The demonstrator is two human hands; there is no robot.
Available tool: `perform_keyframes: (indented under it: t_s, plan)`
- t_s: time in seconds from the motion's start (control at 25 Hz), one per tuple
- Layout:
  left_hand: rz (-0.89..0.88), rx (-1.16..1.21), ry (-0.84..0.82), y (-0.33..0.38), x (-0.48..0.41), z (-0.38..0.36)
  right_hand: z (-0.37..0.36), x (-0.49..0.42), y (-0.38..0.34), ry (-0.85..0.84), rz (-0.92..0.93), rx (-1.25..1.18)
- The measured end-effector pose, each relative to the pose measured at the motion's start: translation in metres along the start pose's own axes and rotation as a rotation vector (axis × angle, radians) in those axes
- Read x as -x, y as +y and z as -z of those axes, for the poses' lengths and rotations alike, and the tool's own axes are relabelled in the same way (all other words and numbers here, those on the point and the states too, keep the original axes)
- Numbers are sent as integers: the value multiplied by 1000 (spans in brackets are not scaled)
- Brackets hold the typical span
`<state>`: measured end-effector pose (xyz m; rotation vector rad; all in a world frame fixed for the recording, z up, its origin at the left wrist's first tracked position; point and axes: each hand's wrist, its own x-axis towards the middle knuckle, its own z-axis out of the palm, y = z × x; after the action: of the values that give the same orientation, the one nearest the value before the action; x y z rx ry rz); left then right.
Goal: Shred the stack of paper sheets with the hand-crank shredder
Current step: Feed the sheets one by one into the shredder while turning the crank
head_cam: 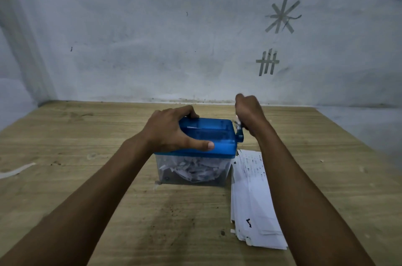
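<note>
On the tabletop (87, 157), the paper stack (254, 200) lies just right of the central shredder (217, 137), with its long axis running toward the near edge, so it is nearer the right hand (250, 113). The left hand (169, 133) grips the shredder's top with fingers curled over it. The right hand is fisted round the crank (240, 133).

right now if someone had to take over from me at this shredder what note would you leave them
Left hand grips the shredder by its blue lid, steadying it on the table.
Right hand is curled round the crank on the shredder's right side.
Done: the clear bin already holds a heap of shreds; a white edge shows in the slot.
Left: the stack of sheets lies on the table just right of the shredder, waiting to be fed.
</note>
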<state>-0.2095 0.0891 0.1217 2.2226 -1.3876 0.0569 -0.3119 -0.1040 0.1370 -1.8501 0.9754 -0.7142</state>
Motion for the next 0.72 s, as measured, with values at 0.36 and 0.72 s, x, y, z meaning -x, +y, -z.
perform_keyframes:
  t_s: [0.36,0.72]
  plan:
    - [42,-2,48,6,4,-1,-13,40,69,-255,-342,-194]
    - [51,4,59,6,7,-1,-2,78,82,-94,-169,-70]
